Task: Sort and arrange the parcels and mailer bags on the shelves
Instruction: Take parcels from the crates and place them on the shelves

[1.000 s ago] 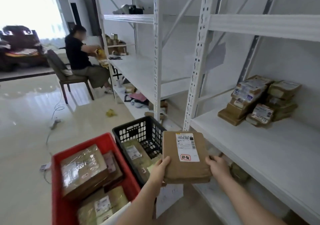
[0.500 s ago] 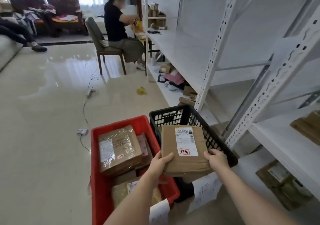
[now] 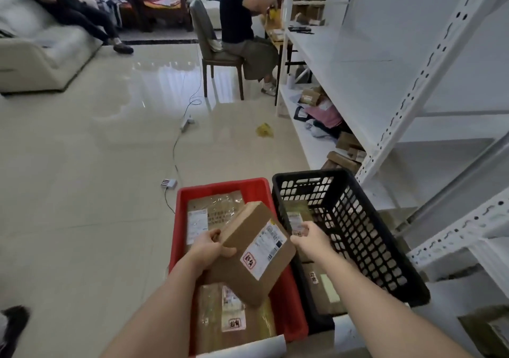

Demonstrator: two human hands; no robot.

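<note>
The left hand [image 3: 209,247] grips a brown cardboard box [image 3: 252,250] by its left edge, thumb on top and fingers curled underneath. The box is tilted, its white shipping label and red stamp facing up, and it hangs over the red crate [image 3: 220,185] at about 6 o'clock in the view. The right hand [image 3: 309,237] is just beside the box's right corner, fingers loosely curled and holding nothing; whether it touches the box cannot be told.

Inside the red crate lie more parcels wrapped in clear tape [image 3: 212,217], one at its far end and another at its near end under the held box. The black mesh basket [image 3: 355,220] stands touching the crate's right side, toward 4 o'clock, with brown mailers [image 3: 322,288] in its bottom.

White metal shelves [image 3: 358,62] run along the right from 1 to 4 o'clock; the bottom shelf carries small boxes and bags [image 3: 325,112]. At 12 o'clock a person [image 3: 242,21] sits on a chair [image 3: 212,49]. A cable [image 3: 176,148] runs across the glossy tiled floor [image 3: 82,178].
</note>
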